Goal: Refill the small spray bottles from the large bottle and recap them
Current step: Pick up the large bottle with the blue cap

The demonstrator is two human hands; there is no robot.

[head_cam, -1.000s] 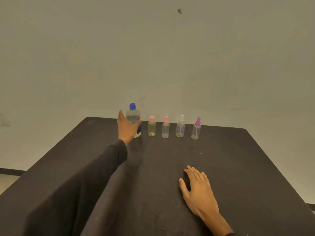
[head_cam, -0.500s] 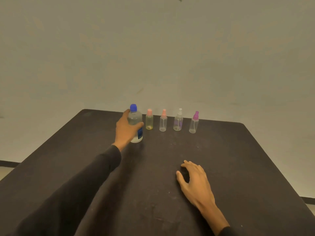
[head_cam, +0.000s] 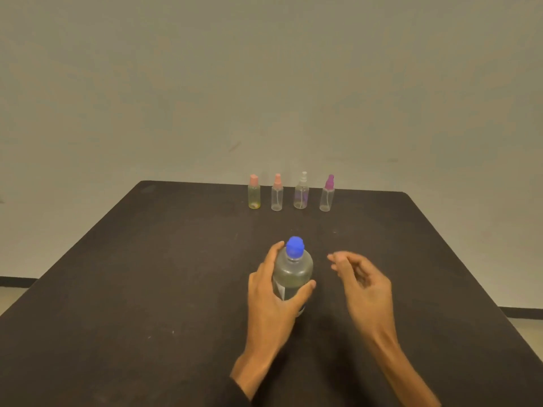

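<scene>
My left hand (head_cam: 271, 295) grips the large clear bottle (head_cam: 292, 274) around its body; its blue cap (head_cam: 294, 246) is on. The bottle is upright near the middle of the dark table (head_cam: 147, 274). My right hand (head_cam: 363, 283) hovers just right of the bottle, fingers loosely curled and holding nothing. Several small spray bottles stand capped in a row at the table's far edge: one yellowish with a pink cap (head_cam: 254, 192), one clear with a pink cap (head_cam: 277, 193), one with a white cap (head_cam: 301, 190), one with a purple cap (head_cam: 327, 193).
A plain pale wall (head_cam: 264, 83) rises behind the table. The table's far edge lies just behind the small bottles, and its right edge slants down toward the floor (head_cam: 526, 327).
My left hand has pulled the large bottle from the far row toward me to mid-table. My right hand has lifted off the table and moved toward the bottle.
</scene>
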